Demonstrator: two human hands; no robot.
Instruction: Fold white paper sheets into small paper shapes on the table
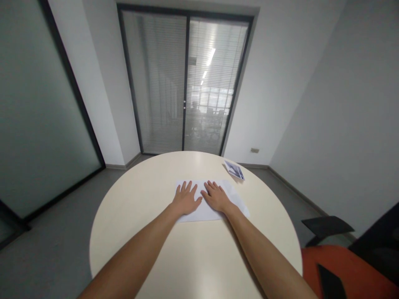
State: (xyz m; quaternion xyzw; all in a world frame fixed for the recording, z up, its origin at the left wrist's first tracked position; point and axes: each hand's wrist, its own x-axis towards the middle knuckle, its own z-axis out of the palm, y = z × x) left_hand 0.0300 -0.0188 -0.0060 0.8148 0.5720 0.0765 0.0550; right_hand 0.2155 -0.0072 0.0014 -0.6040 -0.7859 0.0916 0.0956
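A white sheet of paper (204, 214) lies on the round table, its right part creased or curved. My left hand (186, 201) rests palm down on the left part of the sheet, fingers spread. Palm down as well, my right hand (216, 197) lies near the sheet's middle with its fingers apart. The two thumbs point toward each other with a small gap between them. Neither hand grips anything. What is under the palms is hidden.
The cream round table (134, 207) fills the lower middle. Near its far right edge lies a printed card or photo (235, 170), slightly raised. An orange chair (346, 270) with black armrests stands at the right. Glass doors with blinds (205, 83) are behind.
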